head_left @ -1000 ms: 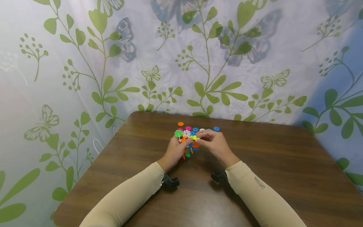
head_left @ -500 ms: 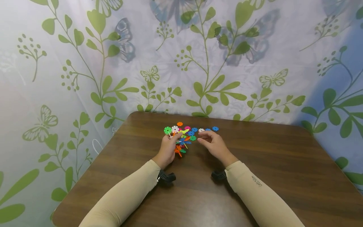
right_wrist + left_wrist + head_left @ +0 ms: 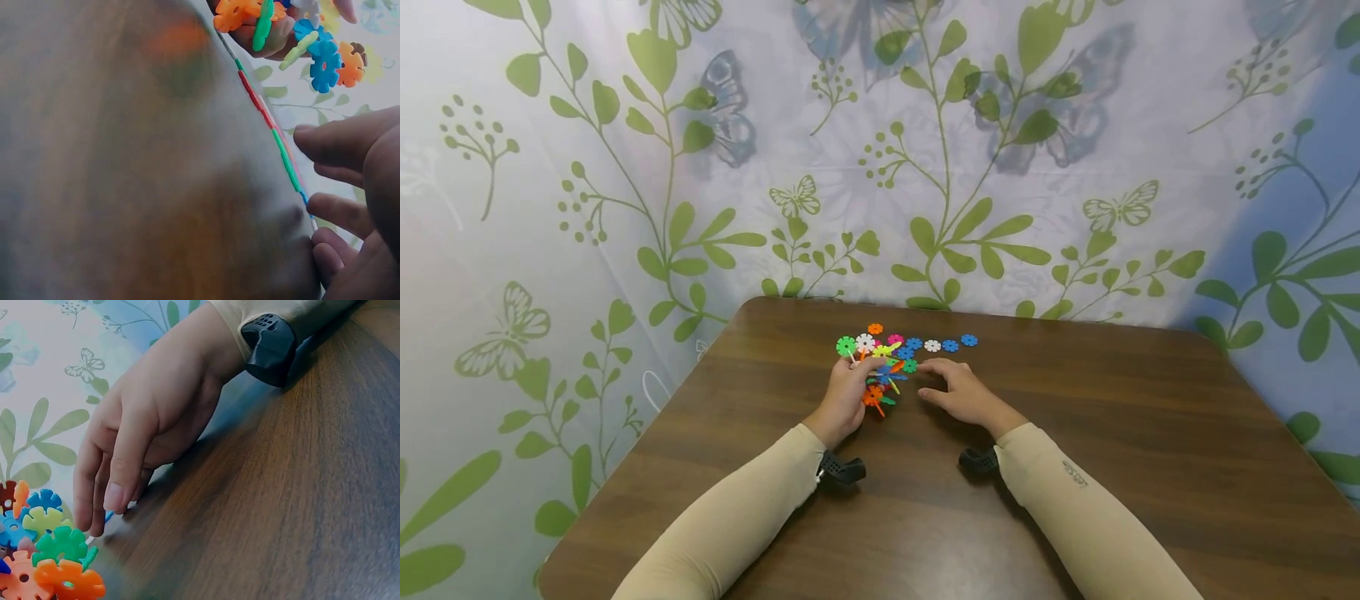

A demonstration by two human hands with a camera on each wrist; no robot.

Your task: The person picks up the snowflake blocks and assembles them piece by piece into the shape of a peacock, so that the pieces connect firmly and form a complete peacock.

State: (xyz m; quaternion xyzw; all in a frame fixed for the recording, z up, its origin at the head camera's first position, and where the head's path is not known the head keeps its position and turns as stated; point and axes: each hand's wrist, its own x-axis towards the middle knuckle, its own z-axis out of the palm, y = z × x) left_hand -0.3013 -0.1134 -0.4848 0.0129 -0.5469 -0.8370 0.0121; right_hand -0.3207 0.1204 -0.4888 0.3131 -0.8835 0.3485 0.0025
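Note:
My left hand (image 3: 841, 393) grips a cluster of joined snowflake-shaped plastic discs (image 3: 873, 395) in orange, blue, green, white and yellow. Part of this cluster shows at the lower left of the left wrist view, where a green disc (image 3: 62, 545) stands out, and at the top of the right wrist view. To the right of it, my right hand (image 3: 958, 393) reaches low over the table with thumb and fingers apart, holding nothing visible. Its fingertips lie beside a loose green disc (image 3: 910, 366); whether they touch it, I cannot tell.
Behind the hands, more loose discs lie flat on the brown wooden table (image 3: 1075, 400): an orange disc (image 3: 876, 329), a pink disc (image 3: 895, 340), a white disc (image 3: 932, 345) and several blue ones, such as this blue disc (image 3: 969, 340). A leaf-patterned curtain (image 3: 880, 208) hangs along the far edge.
My right fingers have come away from a yellow-green piece on the cluster and lowered toward the loose green disc. The left hand has shifted left with the cluster.

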